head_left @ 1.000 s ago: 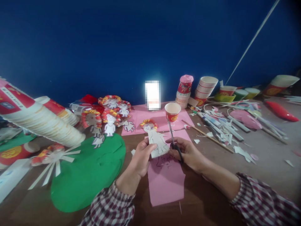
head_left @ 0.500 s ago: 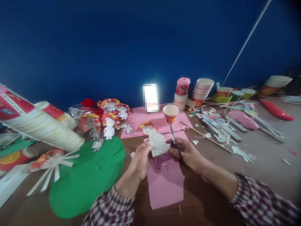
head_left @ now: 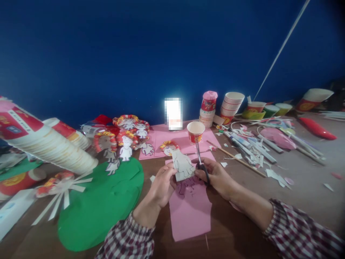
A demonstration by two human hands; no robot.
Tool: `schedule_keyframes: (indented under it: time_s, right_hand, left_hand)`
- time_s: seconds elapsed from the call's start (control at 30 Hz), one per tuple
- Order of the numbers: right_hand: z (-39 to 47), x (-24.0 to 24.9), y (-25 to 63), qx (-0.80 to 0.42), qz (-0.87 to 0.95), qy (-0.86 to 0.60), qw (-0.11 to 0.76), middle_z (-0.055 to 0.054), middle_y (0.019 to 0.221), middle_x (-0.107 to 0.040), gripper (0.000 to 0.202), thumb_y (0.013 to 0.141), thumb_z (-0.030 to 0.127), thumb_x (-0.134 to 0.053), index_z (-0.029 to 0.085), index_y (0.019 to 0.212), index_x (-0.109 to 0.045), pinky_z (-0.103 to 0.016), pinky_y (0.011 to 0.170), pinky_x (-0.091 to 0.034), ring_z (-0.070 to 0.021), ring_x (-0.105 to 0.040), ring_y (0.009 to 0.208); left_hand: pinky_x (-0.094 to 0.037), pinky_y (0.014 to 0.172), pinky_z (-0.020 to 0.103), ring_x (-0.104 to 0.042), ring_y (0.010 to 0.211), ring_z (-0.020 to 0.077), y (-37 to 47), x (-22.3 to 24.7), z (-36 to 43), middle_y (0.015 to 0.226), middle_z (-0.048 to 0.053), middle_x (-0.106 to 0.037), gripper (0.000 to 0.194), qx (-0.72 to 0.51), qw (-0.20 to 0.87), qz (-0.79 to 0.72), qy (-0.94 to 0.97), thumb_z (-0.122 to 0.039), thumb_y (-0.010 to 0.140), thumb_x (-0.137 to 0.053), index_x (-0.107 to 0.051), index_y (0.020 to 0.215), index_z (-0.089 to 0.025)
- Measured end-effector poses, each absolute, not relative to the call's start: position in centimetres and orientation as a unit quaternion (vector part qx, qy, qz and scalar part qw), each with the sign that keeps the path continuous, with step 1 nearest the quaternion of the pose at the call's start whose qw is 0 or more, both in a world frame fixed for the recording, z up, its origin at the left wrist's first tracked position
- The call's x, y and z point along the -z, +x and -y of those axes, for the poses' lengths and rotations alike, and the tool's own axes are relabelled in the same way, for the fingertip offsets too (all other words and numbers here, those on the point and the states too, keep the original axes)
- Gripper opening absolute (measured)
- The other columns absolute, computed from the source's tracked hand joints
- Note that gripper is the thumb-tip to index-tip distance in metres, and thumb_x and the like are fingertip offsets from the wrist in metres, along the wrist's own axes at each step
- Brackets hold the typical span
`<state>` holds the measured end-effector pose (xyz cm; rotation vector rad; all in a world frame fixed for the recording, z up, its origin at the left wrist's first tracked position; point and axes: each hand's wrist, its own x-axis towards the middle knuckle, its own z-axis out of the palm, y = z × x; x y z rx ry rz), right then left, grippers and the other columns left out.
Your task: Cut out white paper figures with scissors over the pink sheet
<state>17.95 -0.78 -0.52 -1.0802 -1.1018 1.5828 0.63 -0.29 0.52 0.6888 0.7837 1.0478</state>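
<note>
My left hand pinches a piece of white paper with a figure drawn on it in dark outline. In my right hand is a pair of scissors, its dark handles around my fingers and its blades pointing away from me, slightly apart. The blades stand beside the paper's right edge. Beneath the paper lies a pink sheet with dark pen lines. Just beyond the blades stands a red and white paper cup.
Cut-out paper figures and red-yellow rings lie at the left, beside a green paper shape. A long cup stack leans in from the left. Paper scraps, a wooden stick and more cup stacks are at the right.
The white paper has shifted slightly right and tilted a little in my left hand. The scissor blades appear slightly wider apart. The whole view has moved slightly.
</note>
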Motion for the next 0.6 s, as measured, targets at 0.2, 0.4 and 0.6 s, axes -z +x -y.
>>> schedule_keyframes:
  time_s: [0.2,0.4,0.6]
  right_hand:
    - [0.8,0.48,17.89,-0.625,0.444,-0.442,0.466,0.003,0.065,-0.053,0.045,0.064,0.029,-0.074,0.016,0.103,-0.055,-0.021,0.048,-0.035,-0.0088,-0.048,0.053]
    - [0.76,0.31,17.8,-0.593,0.428,-0.447,0.516,0.005,0.064,-0.052,0.042,0.064,0.027,-0.074,0.018,0.101,-0.055,-0.021,0.048,-0.034,-0.0079,-0.045,0.053]
    - [0.73,0.38,17.78,-0.572,0.437,-0.45,0.528,0.004,0.065,-0.052,0.042,0.064,0.03,-0.074,0.019,0.1,-0.055,-0.021,0.05,-0.037,-0.0094,-0.047,0.056]
  left_hand:
    - [-0.044,0.068,0.027,-0.061,0.074,0.0176,0.52,-0.63,0.42,0.082,0.006,-0.068,0.027,-0.452,0.747,-0.353,0.337,-0.015,0.073,-0.054,-0.065,0.097,-0.013]
    - [-0.045,0.069,0.028,-0.061,0.074,0.0165,0.48,-0.93,0.57,0.094,0.01,-0.068,0.036,-0.445,0.734,-0.359,0.367,-0.019,0.073,-0.058,-0.062,0.108,-0.013]
    - [-0.047,0.076,0.03,-0.061,0.089,0.0212,0.85,-1.43,0.51,0.103,0.013,-0.066,0.037,-0.443,0.737,-0.366,0.356,-0.017,0.069,-0.062,-0.064,0.105,-0.013]
